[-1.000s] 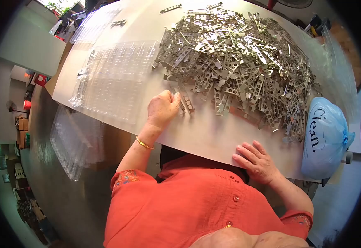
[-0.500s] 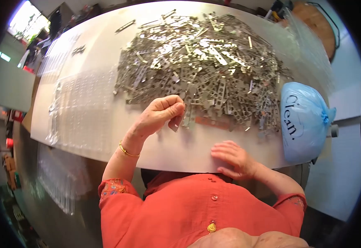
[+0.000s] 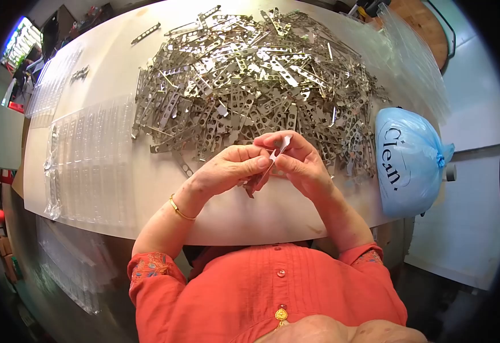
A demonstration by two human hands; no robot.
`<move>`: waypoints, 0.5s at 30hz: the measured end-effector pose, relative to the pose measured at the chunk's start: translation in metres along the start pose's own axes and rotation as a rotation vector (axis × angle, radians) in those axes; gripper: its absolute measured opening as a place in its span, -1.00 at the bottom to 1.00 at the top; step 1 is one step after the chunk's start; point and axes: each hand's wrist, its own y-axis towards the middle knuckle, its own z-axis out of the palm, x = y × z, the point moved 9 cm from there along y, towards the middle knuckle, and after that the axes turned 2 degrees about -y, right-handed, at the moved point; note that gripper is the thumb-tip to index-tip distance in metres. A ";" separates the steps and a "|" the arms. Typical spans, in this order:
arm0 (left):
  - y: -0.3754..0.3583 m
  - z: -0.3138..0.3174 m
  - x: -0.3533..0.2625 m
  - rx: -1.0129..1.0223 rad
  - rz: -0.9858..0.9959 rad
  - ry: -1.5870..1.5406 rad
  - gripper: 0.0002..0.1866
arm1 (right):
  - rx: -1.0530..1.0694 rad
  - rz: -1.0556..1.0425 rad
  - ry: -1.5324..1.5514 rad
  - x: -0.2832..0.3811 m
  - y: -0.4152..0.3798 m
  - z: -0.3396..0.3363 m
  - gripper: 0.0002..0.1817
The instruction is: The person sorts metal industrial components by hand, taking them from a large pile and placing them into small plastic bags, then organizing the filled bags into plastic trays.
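- seen from above, over a lap in an orange button-front blouse [image 3: 273, 297], at the near edge of a wide pale counter [image 3: 296, 214].
- left hand [image 3: 230, 168], gold bangle at the wrist, closed in a pinch on the lower end of a small flat perforated strip of silver metal [image 3: 268, 166].
- right hand [image 3: 298, 160] closed on the upper end of the same strip, fingertips meeting the left hand's just above the counter.
- strip held tilted between both hands, directly in front of a broad heap of like silver perforated strips [image 3: 256, 74] covering the far half of the counter.
- clear plastic blister tray with rows of narrow pockets [image 3: 90, 154] lying flat to the left, a few strips already seated along its left edge.
- knotted pale blue plastic bag printed "clean." [image 3: 407, 160] at the right edge.
- likely step: strip picked from the heap and being checked or turned in both hands.
- likely next: release by the right hand, then a carry leftward, strip lined up lengthwise with an empty pocket.
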 end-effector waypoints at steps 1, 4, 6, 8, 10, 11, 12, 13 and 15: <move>-0.001 0.001 0.001 0.009 -0.010 0.039 -0.67 | 0.003 0.011 -0.002 -0.004 0.001 -0.001 -0.67; -0.003 -0.007 0.002 -0.116 -0.037 0.021 -0.66 | -0.171 0.009 0.030 -0.006 0.004 -0.015 -0.85; -0.004 -0.020 0.004 -0.248 -0.024 0.020 -0.62 | -0.245 -0.009 -0.013 -0.004 0.006 -0.027 -0.86; -0.003 -0.023 0.003 -0.250 0.006 0.047 -0.64 | -0.397 -0.012 -0.062 0.001 0.004 -0.039 -0.86; -0.003 -0.024 -0.001 -0.232 0.057 0.118 -0.71 | -0.360 0.002 -0.093 0.002 0.004 -0.041 -0.85; -0.003 -0.023 -0.001 -0.230 0.055 0.118 -0.71 | -0.318 0.022 -0.121 0.000 0.005 -0.039 -0.84; -0.003 -0.018 0.001 -0.191 0.036 0.094 -0.73 | -0.320 0.022 -0.121 0.000 0.004 -0.038 -0.84; -0.003 -0.012 0.002 -0.152 0.019 0.070 -0.76 | -0.308 0.039 -0.113 -0.002 0.004 -0.033 -0.83; -0.002 -0.010 0.002 -0.142 0.001 -0.018 -0.76 | -0.291 0.062 -0.100 -0.006 0.004 -0.029 -0.81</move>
